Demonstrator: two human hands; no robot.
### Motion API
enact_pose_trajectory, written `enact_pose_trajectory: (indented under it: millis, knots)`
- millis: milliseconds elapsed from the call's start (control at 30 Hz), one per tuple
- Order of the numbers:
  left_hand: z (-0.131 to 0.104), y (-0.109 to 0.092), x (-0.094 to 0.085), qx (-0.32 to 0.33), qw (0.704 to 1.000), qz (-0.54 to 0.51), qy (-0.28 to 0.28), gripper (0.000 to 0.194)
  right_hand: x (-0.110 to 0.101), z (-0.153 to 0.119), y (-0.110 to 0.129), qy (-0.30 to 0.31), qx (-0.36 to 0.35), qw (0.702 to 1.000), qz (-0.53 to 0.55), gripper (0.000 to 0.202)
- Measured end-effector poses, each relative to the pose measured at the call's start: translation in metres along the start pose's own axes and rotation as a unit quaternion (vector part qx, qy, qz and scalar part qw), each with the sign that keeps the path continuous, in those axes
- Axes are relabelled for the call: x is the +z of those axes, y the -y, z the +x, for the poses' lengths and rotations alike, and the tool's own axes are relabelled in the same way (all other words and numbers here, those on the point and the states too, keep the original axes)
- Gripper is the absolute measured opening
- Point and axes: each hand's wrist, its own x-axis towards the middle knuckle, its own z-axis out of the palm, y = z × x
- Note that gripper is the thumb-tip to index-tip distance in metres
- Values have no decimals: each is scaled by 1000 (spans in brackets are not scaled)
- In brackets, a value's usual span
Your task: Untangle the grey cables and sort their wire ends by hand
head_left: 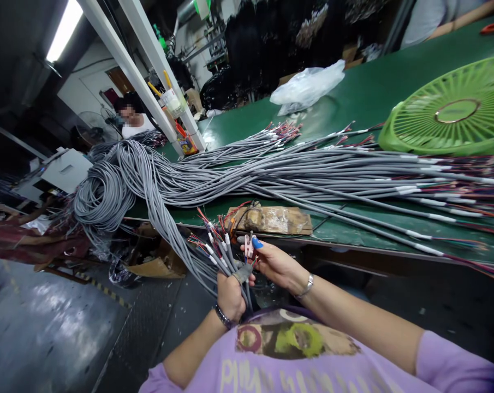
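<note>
My left hand (231,299) is wrapped round a bunch of grey cables (222,259) in front of the table edge. Their stripped ends, with white sleeves and thin coloured wires (206,248), point up and away from me. A grey wrap (243,273) shows at that hand's thumb. Close beside it, my right hand (277,266) has its fingers drawn together near a few short coloured wire ends. Blue covers the tip of its thumb, and a small pinkish-white piece (249,248) shows by the fingertips. What the fingers pinch is too small to make out.
A wooden board (283,220) lies at the green table's (365,221) front edge. Long grey cables (238,177) run across the table and coil at the left. A green fan (455,109) and plastic bag (308,87) lie behind. Another person (134,123) is at the far left.
</note>
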Motion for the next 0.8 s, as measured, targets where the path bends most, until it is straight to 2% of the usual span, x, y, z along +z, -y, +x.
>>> enact_pose_trajectory:
  millis: [333, 500, 667, 800]
  knots:
    - [1, 3, -4, 11, 1000, -14, 0, 15, -3, -1, -3, 40, -3, 999, -6, 27]
    - [1, 4, -6, 26, 999, -28, 7, 17, -4, -3, -2, 68, 19, 997, -3, 28]
    - [0, 3, -6, 29, 999, -24, 15, 21, -5, -5, -1, 46, 53, 997, 40, 24]
    - [-6, 4, -13, 28, 999, -21, 22, 24, -13, -4, -1, 43, 80, 994, 54, 22]
